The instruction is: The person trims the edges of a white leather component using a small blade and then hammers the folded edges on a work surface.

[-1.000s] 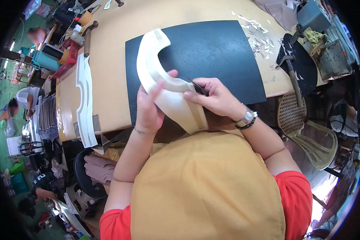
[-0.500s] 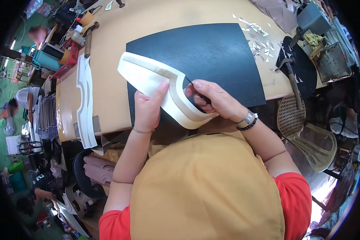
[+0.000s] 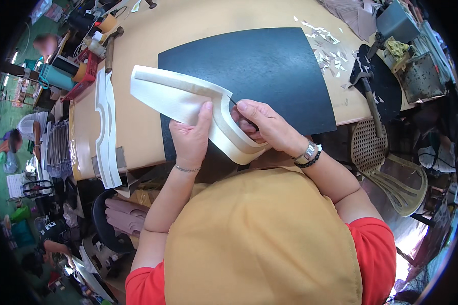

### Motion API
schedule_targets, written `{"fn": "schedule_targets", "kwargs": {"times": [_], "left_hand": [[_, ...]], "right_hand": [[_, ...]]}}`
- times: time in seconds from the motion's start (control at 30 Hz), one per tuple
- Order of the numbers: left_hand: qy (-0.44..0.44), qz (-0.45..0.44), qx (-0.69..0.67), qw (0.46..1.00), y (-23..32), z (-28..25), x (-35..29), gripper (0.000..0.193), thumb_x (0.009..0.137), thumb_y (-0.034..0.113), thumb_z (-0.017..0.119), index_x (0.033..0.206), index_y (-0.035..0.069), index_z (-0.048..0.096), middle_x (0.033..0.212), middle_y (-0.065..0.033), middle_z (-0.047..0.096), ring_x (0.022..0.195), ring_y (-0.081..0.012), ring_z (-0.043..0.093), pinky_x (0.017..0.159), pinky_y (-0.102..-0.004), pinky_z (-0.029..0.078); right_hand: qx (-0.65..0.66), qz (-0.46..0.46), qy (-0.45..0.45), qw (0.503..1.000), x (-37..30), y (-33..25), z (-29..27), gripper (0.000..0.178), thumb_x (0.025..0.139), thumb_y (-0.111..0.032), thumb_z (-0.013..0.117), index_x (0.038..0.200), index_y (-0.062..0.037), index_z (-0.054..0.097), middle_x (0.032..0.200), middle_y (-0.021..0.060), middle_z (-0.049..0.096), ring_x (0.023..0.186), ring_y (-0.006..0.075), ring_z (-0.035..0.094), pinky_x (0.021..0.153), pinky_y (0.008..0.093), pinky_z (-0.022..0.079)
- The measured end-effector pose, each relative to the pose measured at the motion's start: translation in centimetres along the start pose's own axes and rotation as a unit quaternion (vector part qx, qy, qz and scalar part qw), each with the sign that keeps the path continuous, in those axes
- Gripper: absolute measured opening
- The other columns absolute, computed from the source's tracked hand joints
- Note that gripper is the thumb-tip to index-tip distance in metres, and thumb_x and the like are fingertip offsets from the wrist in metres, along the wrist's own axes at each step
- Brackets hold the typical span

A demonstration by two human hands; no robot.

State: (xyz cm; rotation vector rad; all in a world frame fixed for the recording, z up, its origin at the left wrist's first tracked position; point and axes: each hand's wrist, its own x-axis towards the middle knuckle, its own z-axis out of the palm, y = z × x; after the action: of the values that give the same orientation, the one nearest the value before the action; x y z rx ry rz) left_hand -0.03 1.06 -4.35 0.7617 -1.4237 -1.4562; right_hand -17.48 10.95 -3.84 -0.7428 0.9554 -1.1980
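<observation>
Left hand [image 3: 191,140]: pinching the lower edge of the white piece [image 3: 220,134], thumb on top, fingers mostly hidden underneath
Right hand [image 3: 269,124]: curled around a thin dark tool [image 3: 233,101], tip at the inner curved edge; can't tell if fingers also press the piece
White piece: between both hands, over the near part of the black mat [image 3: 275,61], wide end to upper left, curved end toward the apron [image 3: 264,229]; beige band along its inner edge
Black mat: flat on the tan table [image 3: 137,117]
Table left: white strips [image 3: 107,137] side by side, hammer [image 3: 110,51] beyond
Table right: small pale scraps [image 3: 328,51] scattered beside mat, second hammer [image 3: 370,99] near the corner
</observation>
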Motion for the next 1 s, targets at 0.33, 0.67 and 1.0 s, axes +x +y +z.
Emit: {"fn": "schedule_targets", "kwargs": {"times": [0.33, 0.67, 1.0], "left_hand": [[-0.006, -0.049, -0.032, 0.998, -0.6, 0.3, -0.6, 0.023, 0.099, 0.002, 0.071, 0.121, 0.000, 0.068, 0.114, -0.0060, 0.073, 0.099, -0.0128, 0.070, 0.086, -0.0286, 0.056], [0.015, -0.062, -0.068, 0.996, -0.4, 1.1, -0.9, 0.016, 0.099, 0.006, 0.072, 0.114, -0.001, 0.073, 0.108, -0.0052, 0.075, 0.095, -0.0103, 0.069, 0.082, -0.0269, 0.055], [-0.024, -0.043, -0.050, 0.998, -1.1, 0.9, -1.3, 0.022, 0.099, 0.005, 0.071, 0.120, -0.001, 0.069, 0.113, -0.0058, 0.073, 0.099, -0.0115, 0.069, 0.086, -0.0277, 0.055]], "right_hand": [[0.051, -0.018, 0.020, 0.998, 0.6, 0.8, 1.1, 0.037, 0.113, -0.044, 0.046, 0.104, -0.0114, 0.061, 0.071, -0.0127, 0.037, 0.058, -0.0003, 0.028, 0.050, 0.0195, 0.025], [0.085, -0.031, 0.031, 0.995, 0.6, 1.6, 1.1, 0.040, 0.113, -0.046, 0.047, 0.108, -0.0107, 0.065, 0.072, -0.0107, 0.051, 0.057, -0.0012, 0.035, 0.049, 0.0186, 0.028], [0.100, -0.076, 0.039, 0.991, 1.3, 2.1, 1.1, 0.044, 0.111, -0.048, 0.050, 0.114, -0.0061, 0.065, 0.092, -0.0064, 0.062, 0.080, 0.0004, 0.054, 0.070, 0.0208, 0.048]]}}
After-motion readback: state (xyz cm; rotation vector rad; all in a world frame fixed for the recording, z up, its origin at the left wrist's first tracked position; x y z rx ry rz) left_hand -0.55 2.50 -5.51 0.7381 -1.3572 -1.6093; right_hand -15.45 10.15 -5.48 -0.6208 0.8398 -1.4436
